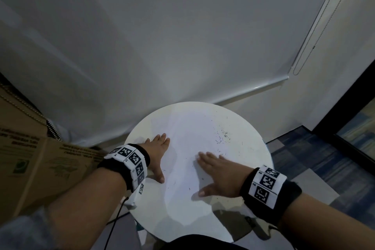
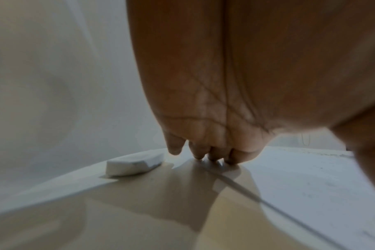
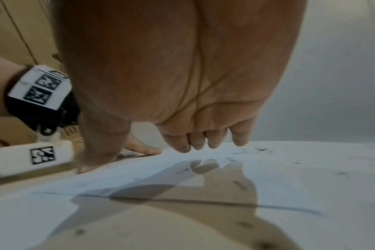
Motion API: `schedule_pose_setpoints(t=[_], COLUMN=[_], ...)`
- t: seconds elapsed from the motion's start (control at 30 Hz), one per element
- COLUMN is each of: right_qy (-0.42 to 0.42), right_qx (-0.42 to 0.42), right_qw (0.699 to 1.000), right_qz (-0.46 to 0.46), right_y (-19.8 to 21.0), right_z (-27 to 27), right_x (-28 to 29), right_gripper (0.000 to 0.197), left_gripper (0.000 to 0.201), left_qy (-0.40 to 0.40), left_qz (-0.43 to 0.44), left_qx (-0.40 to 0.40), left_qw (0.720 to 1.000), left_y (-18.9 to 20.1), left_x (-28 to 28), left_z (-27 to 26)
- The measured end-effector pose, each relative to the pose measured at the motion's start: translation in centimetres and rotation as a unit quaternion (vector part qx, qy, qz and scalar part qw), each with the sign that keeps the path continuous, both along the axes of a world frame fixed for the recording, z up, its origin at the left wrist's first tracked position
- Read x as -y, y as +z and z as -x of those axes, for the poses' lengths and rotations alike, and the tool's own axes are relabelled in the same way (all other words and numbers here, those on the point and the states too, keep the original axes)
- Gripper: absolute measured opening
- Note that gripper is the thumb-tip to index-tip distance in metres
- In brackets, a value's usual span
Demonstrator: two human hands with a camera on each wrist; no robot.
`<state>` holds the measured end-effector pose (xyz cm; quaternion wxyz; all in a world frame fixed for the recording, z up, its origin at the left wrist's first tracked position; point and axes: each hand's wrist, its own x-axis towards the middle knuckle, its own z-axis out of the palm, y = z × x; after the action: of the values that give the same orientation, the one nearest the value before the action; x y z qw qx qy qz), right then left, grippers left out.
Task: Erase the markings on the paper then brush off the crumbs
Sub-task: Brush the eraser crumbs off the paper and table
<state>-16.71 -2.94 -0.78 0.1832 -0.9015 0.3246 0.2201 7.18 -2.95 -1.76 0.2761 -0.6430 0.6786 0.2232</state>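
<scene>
Both hands flat on paper; crumbs w/ eraser apart.

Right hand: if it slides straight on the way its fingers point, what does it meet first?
Probably the scattered crumbs on the paper. The right hand lies flat, fingers toward the far side. Beyond them comes the table edge; depth is unclear.
</scene>
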Motion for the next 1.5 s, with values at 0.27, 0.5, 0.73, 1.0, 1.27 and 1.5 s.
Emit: schedule_pose_setpoints(t=[0.27, 0.5, 0.73, 1.0, 1.27, 1.5], right_qy=[0.033, -0.089, 0.049, -0.038, -0.013, -0.068], right_qx=[0.008, -0.02, 0.028, -0.012, -0.006, -0.024], right_qw=[0.998, 0.996, 0.997, 0.999, 1.0, 0.997], right_qz=[-0.053, -0.011, -0.054, 0.033, -0.009, 0.025], right_y=[-0.6, -0.6, -0.5, -0.1, -1.2, -0.5], right_z=[-1.0, 0.8, -1.8, -0.9, -2.8, -0.2], right_x=[0.0, 2.2, -0.9, 2.1, 1.9, 3.7], right_gripper=[0.094, 0.1, 0.096, 0.099, 0.098, 0.103], left_gripper=[0.119, 0.119, 0.121, 0.121, 0.121, 0.121], left_qy=[-0.024, -0.022, -0.018, -0.017, -0.012, -0.02], left_qz=[0.023, 0.027, 0.014, 0.017, 0.018, 0.009], left_qx=[-0.029, -0.024, -0.013, -0.013, -0.021, -0.028], left_qw=[0.999, 0.999, 1.0, 1.0, 1.0, 0.999], left_y=[-0.4, -0.5, -0.3, -0.3, -0.4, -0.3], left_x=[-1.1, -1.5, -1.7, -1.5, -1.6, -1.6], left_z=[1.4, 1.4, 0.7, 0.8, 0.6, 0.2])
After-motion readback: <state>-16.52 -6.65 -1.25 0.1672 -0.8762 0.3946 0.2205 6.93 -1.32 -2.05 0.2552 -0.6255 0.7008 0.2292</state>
